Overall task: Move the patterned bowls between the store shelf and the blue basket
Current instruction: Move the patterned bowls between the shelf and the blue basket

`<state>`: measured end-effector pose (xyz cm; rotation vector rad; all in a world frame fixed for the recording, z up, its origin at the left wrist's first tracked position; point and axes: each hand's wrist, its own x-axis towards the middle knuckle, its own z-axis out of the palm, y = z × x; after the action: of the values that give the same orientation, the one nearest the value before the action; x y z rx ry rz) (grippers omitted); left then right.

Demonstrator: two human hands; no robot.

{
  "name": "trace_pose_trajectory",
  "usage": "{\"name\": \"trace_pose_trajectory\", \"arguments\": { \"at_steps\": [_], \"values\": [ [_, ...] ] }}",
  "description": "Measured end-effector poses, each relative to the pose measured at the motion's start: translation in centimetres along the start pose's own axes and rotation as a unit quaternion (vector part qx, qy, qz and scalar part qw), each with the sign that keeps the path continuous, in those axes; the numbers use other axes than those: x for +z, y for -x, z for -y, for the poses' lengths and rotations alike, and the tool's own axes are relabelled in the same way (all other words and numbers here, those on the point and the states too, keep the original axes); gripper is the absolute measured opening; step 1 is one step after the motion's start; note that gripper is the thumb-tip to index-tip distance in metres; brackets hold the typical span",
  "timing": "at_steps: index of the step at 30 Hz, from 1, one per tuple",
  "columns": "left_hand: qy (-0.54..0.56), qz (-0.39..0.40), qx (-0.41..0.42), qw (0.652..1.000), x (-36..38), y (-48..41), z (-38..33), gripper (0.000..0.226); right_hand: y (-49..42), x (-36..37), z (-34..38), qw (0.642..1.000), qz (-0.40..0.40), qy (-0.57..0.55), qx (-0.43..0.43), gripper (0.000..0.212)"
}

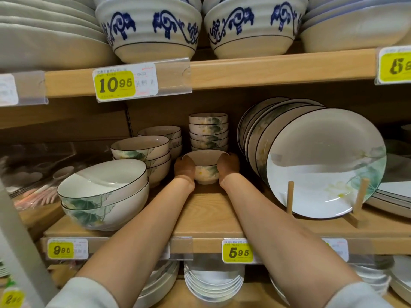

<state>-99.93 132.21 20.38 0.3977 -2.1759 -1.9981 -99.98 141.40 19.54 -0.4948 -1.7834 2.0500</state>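
We have both hands deep on the middle shelf (211, 216). The left hand (185, 168) and right hand (228, 166) are cupped round opposite sides of one small patterned bowl (205, 165), fingers curled against its wall. Its foot is on or just above the board; we cannot tell which. A stack of matching bowls (208, 131) stands just behind it at 12 o'clock, wider bowls (140, 150) at 9 o'clock and leaning plates (322, 165) at 3 o'clock. The blue basket is out of view. We judge this to be the shelf end of a transfer, either taking up or setting down. The next move calls for a straight draw toward 6 o'clock, or a level release, keeping clear of the plates.
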Motion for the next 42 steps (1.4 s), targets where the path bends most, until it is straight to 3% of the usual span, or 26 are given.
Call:
{"name": "trace_pose_trajectory", "arguments": {
  "at_steps": [4,10,14,16,19,25,31,37,42],
  "values": [
    [-0.026,-0.007,0.037,0.999,-0.4,1.3,-0.6,0.042,0.7,-0.4,0.6,0.999,-0.027,0.031,-0.033,0.039],
    [-0.045,0.010,0.099,0.994,-2.9,7.0,-2.8,0.038,5.6,-0.8,3.3,0.974,-0.043,0.122,-0.186,0.038],
    [0.077,0.038,0.227,0.970,-7.4,12.5,-2.6,0.014,10.8,-1.9,3.6,0.978,0.010,0.025,-0.206,0.012],
    [0.118,0.072,0.274,0.952,-10.3,14.5,-1.8,0.030,13.4,-2.7,3.5,0.968,0.050,0.015,-0.245,0.013],
    [0.132,0.025,0.280,0.951,-15.3,17.9,0.2,0.037,17.5,-3.7,3.0,0.949,0.143,-0.052,-0.275,0.027],
    [0.167,-0.104,0.228,0.954,-25.9,24.1,5.8,0.037,26.1,-2.4,-1.2,0.926,0.306,-0.134,-0.174,0.033],
    [0.160,-0.243,0.108,0.951,-37.7,31.2,12.7,0.031,35.9,2.2,-8.4,0.899,0.427,-0.089,-0.038,0.035],
    [0.146,-0.336,-0.024,0.930,-46.8,36.8,19.8,0.028,44.4,6.6,-16.1,0.872,0.485,-0.027,0.063,0.033],
    [0.168,-0.378,-0.105,0.904,-51.9,38.4,24.5,0.026,48.8,10.5,-21.0,0.860,0.506,0.039,0.057,0.033]
  ]
}}
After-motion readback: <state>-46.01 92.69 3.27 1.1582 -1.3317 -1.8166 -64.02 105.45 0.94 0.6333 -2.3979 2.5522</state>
